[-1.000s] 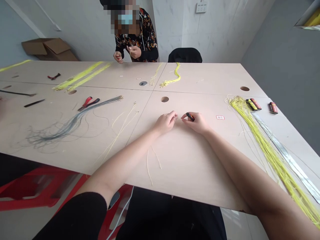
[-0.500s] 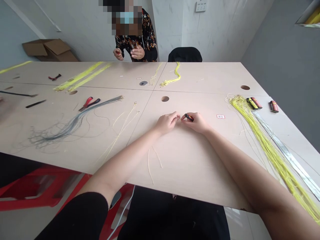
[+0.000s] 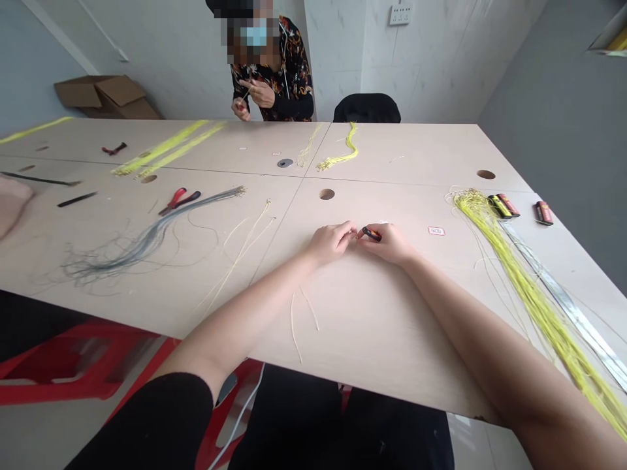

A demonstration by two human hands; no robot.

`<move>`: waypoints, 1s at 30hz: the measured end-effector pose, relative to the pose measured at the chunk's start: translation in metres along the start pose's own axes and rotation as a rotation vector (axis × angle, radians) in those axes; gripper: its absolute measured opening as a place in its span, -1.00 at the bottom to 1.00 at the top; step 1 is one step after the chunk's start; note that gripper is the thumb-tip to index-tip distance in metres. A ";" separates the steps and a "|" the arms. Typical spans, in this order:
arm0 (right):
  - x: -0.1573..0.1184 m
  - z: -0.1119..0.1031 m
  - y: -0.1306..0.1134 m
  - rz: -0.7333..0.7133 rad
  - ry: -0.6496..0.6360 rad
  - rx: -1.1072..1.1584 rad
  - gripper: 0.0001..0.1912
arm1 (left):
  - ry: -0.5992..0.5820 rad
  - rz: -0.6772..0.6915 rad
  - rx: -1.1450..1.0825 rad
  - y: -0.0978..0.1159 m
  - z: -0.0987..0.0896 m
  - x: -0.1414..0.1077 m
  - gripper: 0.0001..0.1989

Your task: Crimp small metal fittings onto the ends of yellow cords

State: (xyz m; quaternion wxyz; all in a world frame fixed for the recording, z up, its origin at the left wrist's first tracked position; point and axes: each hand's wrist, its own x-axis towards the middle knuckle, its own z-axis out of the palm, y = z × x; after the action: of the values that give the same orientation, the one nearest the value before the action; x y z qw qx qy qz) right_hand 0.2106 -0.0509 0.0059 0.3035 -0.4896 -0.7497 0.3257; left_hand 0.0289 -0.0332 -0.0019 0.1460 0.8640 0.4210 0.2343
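My left hand (image 3: pixel 334 241) and my right hand (image 3: pixel 386 242) meet at the middle of the table, fingertips almost touching. The right hand is closed around a small black-and-orange tool (image 3: pixel 371 234). Pinched fingers close my left hand; what they hold is too small to make out. Two thin pale cord ends (image 3: pixel 295 328) lie on the table below my left wrist. To the left are longer pale yellow cords (image 3: pixel 241 256) and a grey cord bundle (image 3: pixel 155 235).
Red-handled pliers (image 3: pixel 179 200) lie beyond the grey bundle. A yellow cord bundle (image 3: pixel 522 281) and batteries (image 3: pixel 503 205) are at the right. Across the table (image 3: pixel 392 339) stands a person (image 3: pixel 294 72) working with both hands. Part of another person's arm (image 3: pixel 14 203) enters at left.
The view has shifted slightly, moving the scene a little rightward. The person opposite has brought their hands together. The arm at the far left reaches further in. My hands keep nearly the same pose.
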 end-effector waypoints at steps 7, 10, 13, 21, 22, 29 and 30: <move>-0.001 0.000 -0.002 0.011 -0.006 -0.032 -0.79 | -0.017 -0.003 0.001 0.000 0.000 0.000 -0.81; 0.000 0.001 -0.001 0.014 -0.004 -0.047 -0.79 | -0.023 -0.006 -0.001 0.001 0.000 0.000 -0.81; 0.000 0.002 0.000 0.002 0.001 -0.049 -0.80 | -0.021 -0.001 -0.002 0.002 0.000 0.000 -0.81; 0.000 0.001 -0.003 -0.018 -0.013 -0.048 -0.79 | -0.016 0.006 0.001 0.001 0.000 0.000 -0.81; 0.000 0.001 -0.003 -0.022 -0.013 -0.049 -0.79 | -0.015 0.006 0.002 0.001 0.000 0.000 -0.81; -0.001 0.001 -0.004 -0.021 -0.006 -0.057 -0.77 | -0.021 0.006 -0.003 0.001 0.001 -0.001 -0.81; -0.001 0.001 -0.005 -0.019 -0.008 -0.056 -0.77 | -0.021 0.006 -0.003 0.001 0.001 -0.001 -0.80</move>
State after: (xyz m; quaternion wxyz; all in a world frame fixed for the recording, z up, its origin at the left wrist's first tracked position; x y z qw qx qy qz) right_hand 0.2077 -0.0534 0.0091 0.2896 -0.4896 -0.7643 0.3037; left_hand 0.0294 -0.0340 -0.0026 0.1509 0.8675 0.4164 0.2265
